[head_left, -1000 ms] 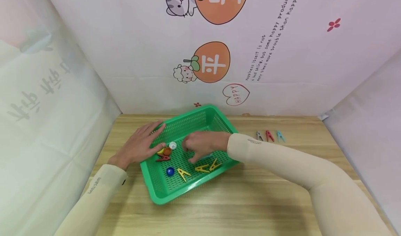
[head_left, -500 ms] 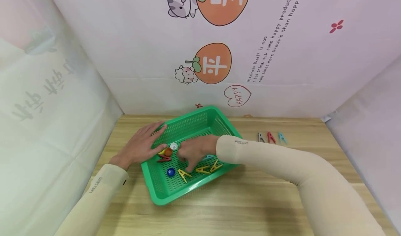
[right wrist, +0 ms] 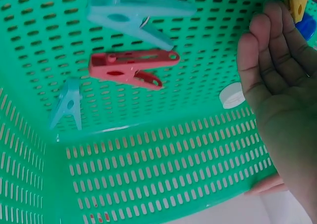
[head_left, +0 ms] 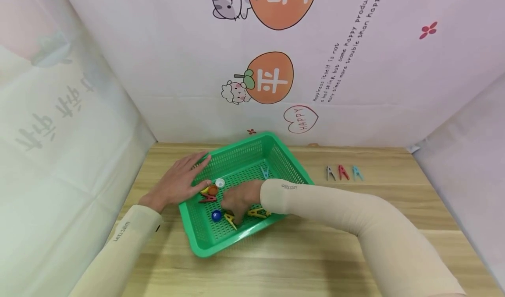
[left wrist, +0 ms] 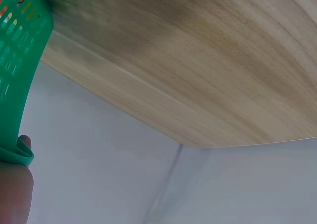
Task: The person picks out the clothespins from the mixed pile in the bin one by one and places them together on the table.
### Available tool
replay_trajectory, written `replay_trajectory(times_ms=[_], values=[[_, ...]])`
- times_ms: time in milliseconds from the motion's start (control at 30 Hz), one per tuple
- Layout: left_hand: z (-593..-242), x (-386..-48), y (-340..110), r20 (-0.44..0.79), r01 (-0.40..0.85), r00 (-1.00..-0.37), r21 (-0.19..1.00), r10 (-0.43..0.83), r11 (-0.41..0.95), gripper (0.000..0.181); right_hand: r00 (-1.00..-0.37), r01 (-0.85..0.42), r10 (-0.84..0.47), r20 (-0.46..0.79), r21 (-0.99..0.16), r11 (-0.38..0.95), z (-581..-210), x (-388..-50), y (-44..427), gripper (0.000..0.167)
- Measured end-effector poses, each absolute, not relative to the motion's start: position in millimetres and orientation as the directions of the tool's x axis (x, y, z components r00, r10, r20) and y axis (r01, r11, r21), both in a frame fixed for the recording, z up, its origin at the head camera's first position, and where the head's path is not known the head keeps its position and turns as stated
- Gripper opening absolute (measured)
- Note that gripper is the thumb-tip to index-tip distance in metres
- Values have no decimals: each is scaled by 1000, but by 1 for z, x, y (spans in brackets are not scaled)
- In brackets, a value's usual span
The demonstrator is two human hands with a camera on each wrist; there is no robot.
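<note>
A green perforated basket (head_left: 236,240) sits on the table. My left hand (head_left: 177,181) rests over its back-left corner, fingers stretched along the rim and thumb inside; a fingertip shows past the rim in the left wrist view. My right hand (head_left: 240,198) is down in the basket, fingertips beside a yellow clothespin (head_left: 230,221). In the right wrist view that yellow clothespin (right wrist: 295,5) lies between fingers and thumb, mostly cut off; a pinch is not visible. A blue bottle cap (head_left: 216,216) lies left of it. Another yellow clothespin (head_left: 258,213) is partly behind the right hand.
Near the left thumb lie a white cap (head_left: 219,183), an orange-brown cap (head_left: 213,190) and a dark red clothespin (head_left: 208,198). A light-blue clothespin (head_left: 264,172) and a red one (right wrist: 129,68) lie farther right inside. Grey (head_left: 330,172), red (head_left: 343,172) and light-blue (head_left: 357,173) clothespins stand in a row outside.
My right hand has moved left and nearer to the front, to the leftmost yellow clothespin. The light-blue clothespin at the back right of the basket has come into sight. My left hand stays put.
</note>
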State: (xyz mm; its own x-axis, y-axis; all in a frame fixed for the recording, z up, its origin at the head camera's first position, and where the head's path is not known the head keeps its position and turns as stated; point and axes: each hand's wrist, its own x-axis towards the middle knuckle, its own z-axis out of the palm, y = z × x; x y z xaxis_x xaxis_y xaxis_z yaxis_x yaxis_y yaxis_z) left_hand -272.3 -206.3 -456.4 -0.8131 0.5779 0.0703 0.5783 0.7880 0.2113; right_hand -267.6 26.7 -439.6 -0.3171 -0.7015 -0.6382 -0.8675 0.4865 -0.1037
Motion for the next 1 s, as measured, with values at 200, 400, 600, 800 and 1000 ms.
replay_trajectory(times_ms=[200,400,600,800,1000], values=[[-457,-272,-207,66,574,-816,215,574,790,82,-338,-860,-701,-628,-96,501,-441,-285,29,34],[-456,-273,-208,60,575,-815,204,576,792,82,-341,-859,-706,-621,-100,503,-436,-292,36,31],[-455,-276,-207,59,578,-812,206,580,789,82,-359,-849,-714,-600,-107,517,-438,-288,40,36],[-455,-275,-205,53,577,-812,217,581,787,82,-366,-863,-735,-571,-87,498,-442,-282,42,34],[-455,-273,-206,53,570,-817,212,574,793,83,-360,-874,-742,-566,-74,480,-444,-280,41,26]])
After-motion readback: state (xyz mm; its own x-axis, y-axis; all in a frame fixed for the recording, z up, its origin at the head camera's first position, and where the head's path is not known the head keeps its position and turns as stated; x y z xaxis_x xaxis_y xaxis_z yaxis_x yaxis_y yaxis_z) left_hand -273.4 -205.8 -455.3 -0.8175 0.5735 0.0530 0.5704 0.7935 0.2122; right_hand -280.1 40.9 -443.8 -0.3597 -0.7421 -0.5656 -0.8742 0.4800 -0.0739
